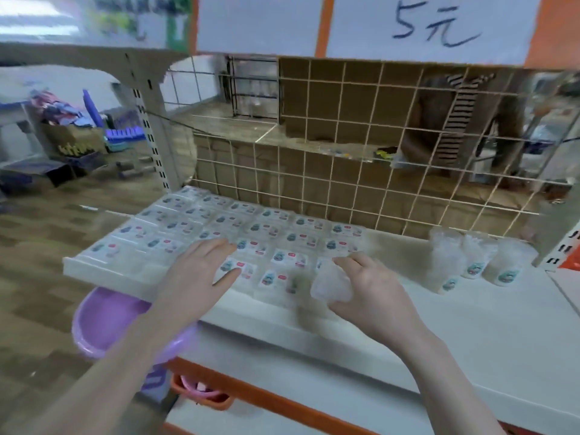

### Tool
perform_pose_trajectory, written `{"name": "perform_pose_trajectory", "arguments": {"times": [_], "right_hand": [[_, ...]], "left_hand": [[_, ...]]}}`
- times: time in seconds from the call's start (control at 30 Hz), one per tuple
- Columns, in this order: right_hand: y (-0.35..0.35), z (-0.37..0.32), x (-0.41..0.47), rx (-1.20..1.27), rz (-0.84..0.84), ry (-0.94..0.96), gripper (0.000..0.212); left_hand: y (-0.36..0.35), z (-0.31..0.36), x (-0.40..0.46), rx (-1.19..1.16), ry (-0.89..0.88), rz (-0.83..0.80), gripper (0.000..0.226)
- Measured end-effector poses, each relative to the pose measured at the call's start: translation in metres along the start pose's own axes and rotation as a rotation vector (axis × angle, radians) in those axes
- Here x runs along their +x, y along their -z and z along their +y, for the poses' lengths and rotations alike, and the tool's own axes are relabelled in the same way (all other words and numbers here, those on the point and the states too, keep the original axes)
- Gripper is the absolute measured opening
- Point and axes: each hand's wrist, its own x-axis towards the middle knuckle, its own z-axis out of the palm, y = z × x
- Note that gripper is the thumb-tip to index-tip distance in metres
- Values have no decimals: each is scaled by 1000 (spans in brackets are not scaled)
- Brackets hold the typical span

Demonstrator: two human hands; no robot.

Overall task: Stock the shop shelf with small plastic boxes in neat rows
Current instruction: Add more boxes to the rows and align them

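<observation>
- Clear plastic fills the picture: small plastic boxes lie flat in rows across the left part of the white shelf, labels up, edges touching; packed that way, I'd say, so each new one has a straight line to butt against
- left hand lies flat on the boxes near the front edge, fingers straight and spread, gripping nothing; it looks like a steadying press, keeping the rows from sliding
- right hand has its fingers and thumb curled round one more clear box, held just above the front row at its right end; that looks to be the next free slot, so this is the placing step, with the shelf's right half not yet filled
- beside it, apart from the rows, three clear cups stand near the wire grid at the back; a price card hangs above
- below the shelf's left end a purple basin sticks out, partly covered by the left forearm
- hard to read: the held box is smeared by motion, so whether it touches its neighbour I cannot tell; labels are too blurred to make out; the left hand hides the boxes under it
</observation>
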Motion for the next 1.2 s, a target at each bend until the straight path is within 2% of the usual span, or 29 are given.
{"name": "perform_pose_trajectory", "arguments": {"times": [0.17,0.4,0.67,0.8,0.93,1.07,1.2], "right_hand": [[-38,-94,57,8,-3,-108,64],[-66,-179,101,27,-92,-201,67],[-83,-209,124,-39,-119,-235,60],[-88,-210,137,-41,-157,-222,65],[-88,-207,153,-53,-222,-216,61],[-90,-204,163,-60,-259,-222,57],[-94,-202,164,-56,-282,-223,63]], "left_hand": [[30,-117,10,-25,-79,-27,52],[44,-212,16,-66,-97,-130,45],[24,-238,20,-100,-127,-174,46],[20,-243,22,-104,-126,-202,69],[15,-245,24,-144,-136,-223,88],[10,-251,25,-154,-154,-189,69],[7,-263,27,-161,-172,-195,68]]}}
